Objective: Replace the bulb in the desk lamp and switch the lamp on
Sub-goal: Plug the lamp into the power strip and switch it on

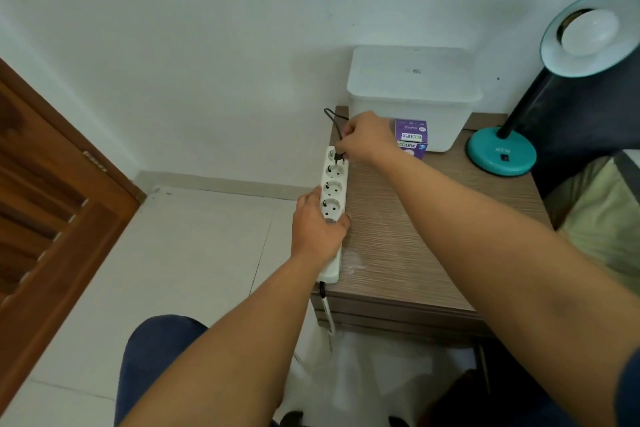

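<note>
A teal desk lamp (pixel 500 156) stands at the right back of the wooden bedside table (pixel 433 218), its shade tilted toward me with a white bulb (pixel 588 33) inside. A white power strip (pixel 333 198) lies along the table's left edge. My left hand (pixel 317 225) presses down on the strip's near half. My right hand (pixel 367 139) pinches a black plug (pixel 338 157) at the strip's farthest socket; its black cord (pixel 332 116) runs back toward the wall. A purple bulb box (pixel 411 137) sits just right of my right hand.
A white lidded plastic bin (pixel 412 94) stands at the table's back against the wall. A brown wooden door (pixel 52 201) is at the left over a white tiled floor. Bedding (pixel 602 204) lies to the right. The strip's cable (pixel 327 312) hangs off the table front.
</note>
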